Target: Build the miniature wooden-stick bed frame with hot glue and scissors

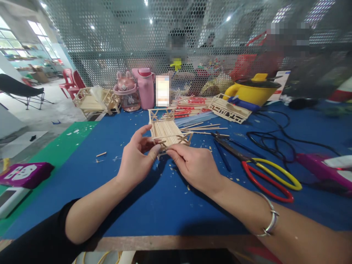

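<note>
I see both hands meeting over the blue table (154, 205), at the near end of a small stick model (168, 130), a frame made from thin wooden sticks with a flat deck and crossed braces at both ends. The model rests on the table just in front of the hands, a little left of the middle of the view. My left hand (136, 157) holds the near left corner of it: the thumb is on the lower side and the index finger is stretched above the edge, so the grip is narrow and closed on the wood. My right hand (194, 165) pinches the near right part of the model, thumb and index finger pressed together on a thin stick of the end brace. A silver bracelet (271, 220) sits on the right wrist. To the right of the hands, scissors (264, 170) with red and yellow handles lie flat on the table, near but not touching the model. Loose sticks (203, 127) lie just behind the model. Further back I see a second stick frame (229, 109), a yellow pot (254, 91), a pink bottle (145, 88) and another wooden model (95, 101) at the far left edge. A black cable (277, 139) runs across the table on the right side.
</note>
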The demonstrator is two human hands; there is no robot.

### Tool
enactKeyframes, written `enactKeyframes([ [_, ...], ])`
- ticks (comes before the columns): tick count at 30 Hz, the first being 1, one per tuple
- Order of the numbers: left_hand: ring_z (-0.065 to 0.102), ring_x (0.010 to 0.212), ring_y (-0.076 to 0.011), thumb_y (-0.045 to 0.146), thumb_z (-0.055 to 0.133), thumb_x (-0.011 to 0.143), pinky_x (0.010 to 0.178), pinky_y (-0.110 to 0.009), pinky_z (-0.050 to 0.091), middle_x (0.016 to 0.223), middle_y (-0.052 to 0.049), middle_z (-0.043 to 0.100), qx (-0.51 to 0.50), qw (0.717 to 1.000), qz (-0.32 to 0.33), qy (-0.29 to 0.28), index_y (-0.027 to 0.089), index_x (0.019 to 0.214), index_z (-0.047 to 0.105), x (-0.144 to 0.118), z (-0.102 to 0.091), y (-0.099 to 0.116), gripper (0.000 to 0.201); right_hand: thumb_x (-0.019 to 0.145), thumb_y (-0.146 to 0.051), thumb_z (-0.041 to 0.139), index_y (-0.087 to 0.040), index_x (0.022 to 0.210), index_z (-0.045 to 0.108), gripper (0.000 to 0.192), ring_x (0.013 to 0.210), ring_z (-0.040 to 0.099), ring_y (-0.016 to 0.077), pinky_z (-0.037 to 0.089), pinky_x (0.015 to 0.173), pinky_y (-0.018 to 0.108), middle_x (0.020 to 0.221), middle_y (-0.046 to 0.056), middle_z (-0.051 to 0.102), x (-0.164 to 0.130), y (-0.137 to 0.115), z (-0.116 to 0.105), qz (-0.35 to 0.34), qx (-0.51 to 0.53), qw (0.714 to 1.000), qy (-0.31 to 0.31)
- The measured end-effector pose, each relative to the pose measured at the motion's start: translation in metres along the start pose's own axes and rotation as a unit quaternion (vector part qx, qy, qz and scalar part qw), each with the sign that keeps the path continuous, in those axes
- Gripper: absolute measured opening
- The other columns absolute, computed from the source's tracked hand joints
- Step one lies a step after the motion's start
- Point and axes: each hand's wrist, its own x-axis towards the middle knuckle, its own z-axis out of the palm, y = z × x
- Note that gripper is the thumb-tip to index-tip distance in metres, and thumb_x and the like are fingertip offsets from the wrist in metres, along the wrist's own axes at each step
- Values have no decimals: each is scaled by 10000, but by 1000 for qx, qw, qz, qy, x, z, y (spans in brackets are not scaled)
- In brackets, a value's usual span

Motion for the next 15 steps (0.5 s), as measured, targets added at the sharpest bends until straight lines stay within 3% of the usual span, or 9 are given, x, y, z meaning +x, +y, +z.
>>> enactKeyframes([
  [3,659,809,-131,212,657,753,795,-273,524,854,-16,680,6,1000,1,4,191,1245,457,1,-1,-2,532,921,-262,475,-209,1032,678,237,705,684,138,382,579,228,863,12,751,2,2,2,-11,-17,999,43],
  [5,649,779,-123,209,650,756,763,-259,517,826,-3,670,14,1000,3,6,197,1243,464,1,-1,-3,521,919,-239,475,-215,1085,666,255,732,687,132,394,597,223,904,15,752,4,3,3,-22,-27,998,51],
  [15,639,765,-118,179,659,720,768,-262,498,810,6,658,2,1000,-7,-4,186,1249,463,1,-2,0,564,914,-256,480,-220,947,695,221,660,671,114,347,547,222,825,-7,753,14,-3,10,-4,-50,998,48],
])
